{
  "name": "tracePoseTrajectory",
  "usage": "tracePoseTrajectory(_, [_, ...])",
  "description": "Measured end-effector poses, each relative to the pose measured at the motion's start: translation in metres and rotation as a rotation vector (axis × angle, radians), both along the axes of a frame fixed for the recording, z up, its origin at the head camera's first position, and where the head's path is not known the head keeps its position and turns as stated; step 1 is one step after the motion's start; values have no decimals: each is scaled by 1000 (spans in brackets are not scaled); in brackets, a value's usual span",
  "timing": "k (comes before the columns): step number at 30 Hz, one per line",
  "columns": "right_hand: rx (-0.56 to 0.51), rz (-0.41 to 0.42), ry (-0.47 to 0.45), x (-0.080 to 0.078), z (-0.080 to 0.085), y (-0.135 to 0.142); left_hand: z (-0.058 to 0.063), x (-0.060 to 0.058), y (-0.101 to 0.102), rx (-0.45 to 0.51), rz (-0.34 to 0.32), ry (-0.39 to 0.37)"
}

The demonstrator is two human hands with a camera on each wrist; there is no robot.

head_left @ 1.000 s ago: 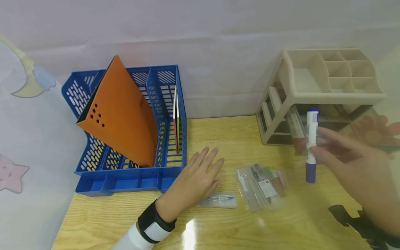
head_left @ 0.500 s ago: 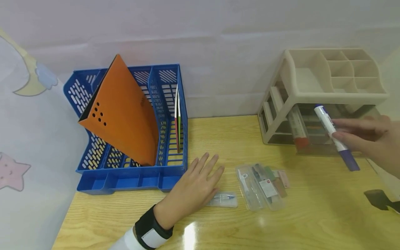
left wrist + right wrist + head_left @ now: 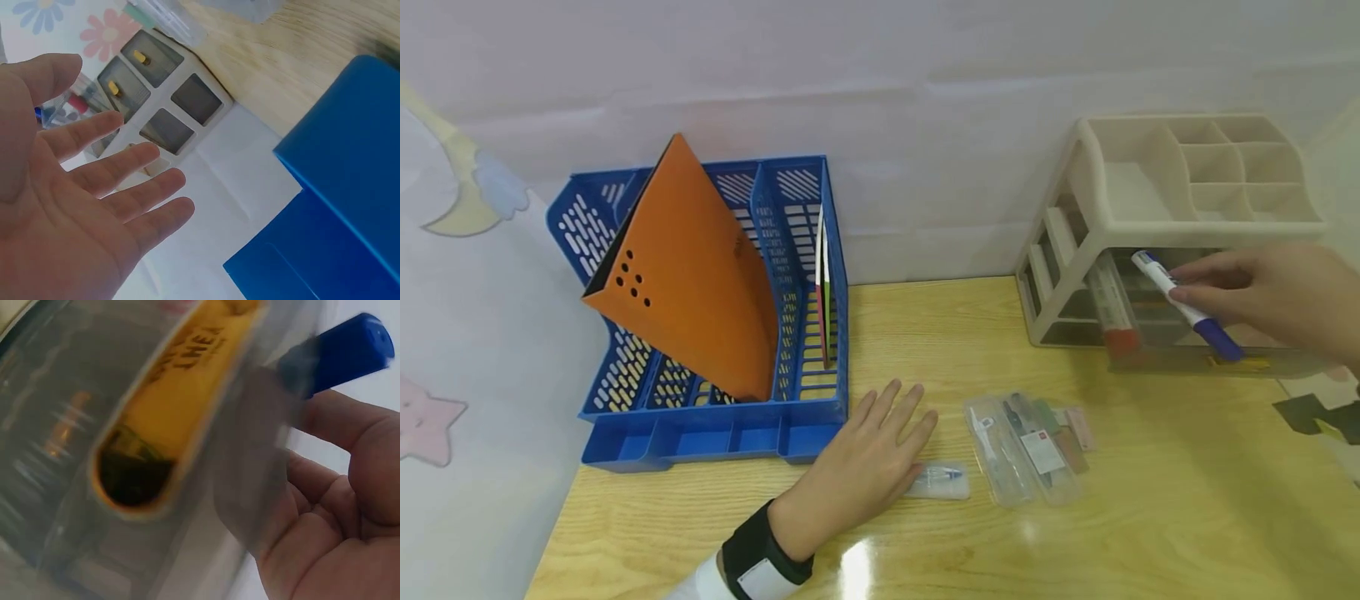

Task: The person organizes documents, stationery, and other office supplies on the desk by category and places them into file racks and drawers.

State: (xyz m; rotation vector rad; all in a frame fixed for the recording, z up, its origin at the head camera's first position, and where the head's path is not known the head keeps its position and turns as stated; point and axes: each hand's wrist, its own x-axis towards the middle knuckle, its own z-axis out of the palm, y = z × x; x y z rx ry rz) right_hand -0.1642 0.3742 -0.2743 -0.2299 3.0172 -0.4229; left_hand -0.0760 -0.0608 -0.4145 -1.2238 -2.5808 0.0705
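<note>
Over the pulled-out clear drawer [image 3: 1292, 364] of the beige desktop organizer, my right hand [image 3: 1273, 287] pinches a white marker [image 3: 1176, 296] between thumb and fingers. The marker slants, its dark blue cap [image 3: 1219, 340] lower and toward me. In the right wrist view the cap [image 3: 350, 353] shows beyond the drawer's yellow handle [image 3: 181, 412]; the drawer wall partly covers the fingers. Inside the drawer lies a clear item with a red end [image 3: 1122, 337]. My left hand [image 3: 865, 458] lies with fingers spread, partly covering a clear pouch with a blue-tipped pen [image 3: 943, 481].
Two clear plastic cases [image 3: 996, 454] and small pastel pieces [image 3: 1078, 429] lie mid-table. A blue file rack [image 3: 844, 350] with an orange folder [image 3: 700, 275] and thin booklets [image 3: 822, 292] stands left. The organizer's top [image 3: 1217, 227] has several compartments.
My right hand has moved back over the drawer with the marker, which has gone from upright to slanted. The left hand has stayed nearly in place, shifting slightly down.
</note>
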Motion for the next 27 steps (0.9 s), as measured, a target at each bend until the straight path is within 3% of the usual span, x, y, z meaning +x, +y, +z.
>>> tracePoseTrajectory(5, [78,27,-19,-10,-2,-5,-2,0,2,-4,4,-16])
tracePoseTrajectory(12, [105,77,6,-21,-9,-14,-4,1,1,-19,19,-35])
tracePoseTrajectory(19, [142,61,-63,-26,-20,-23,-5,0,0,-12,23,-44])
tracePoseTrajectory(27, [133,103,-12,-24,-24,-23,-3,1,-2,-10,40,-61])
